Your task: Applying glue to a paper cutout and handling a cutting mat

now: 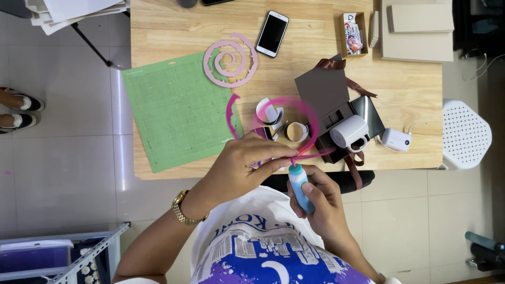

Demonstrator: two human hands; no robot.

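My left hand (243, 168) pinches one end of a bright pink paper spiral strip (301, 111) that loops up over the wooden table (173, 26). My right hand (322, 202) grips a small blue tool with a white tip (300, 185), its tip touching the strip right where my left fingers hold it. A gold watch sits on my left wrist. A paler pink spiral cutout (230, 60) lies flat on the table farther away, next to a green cutting mat (178, 110).
A white phone (272, 33) lies face up on the table. A grey open box with a white mug (349, 131) stands at right, with tape rolls (296, 131) beside it. A white stool (465, 134) stands right of the table. Someone's feet (16, 109) show at far left.
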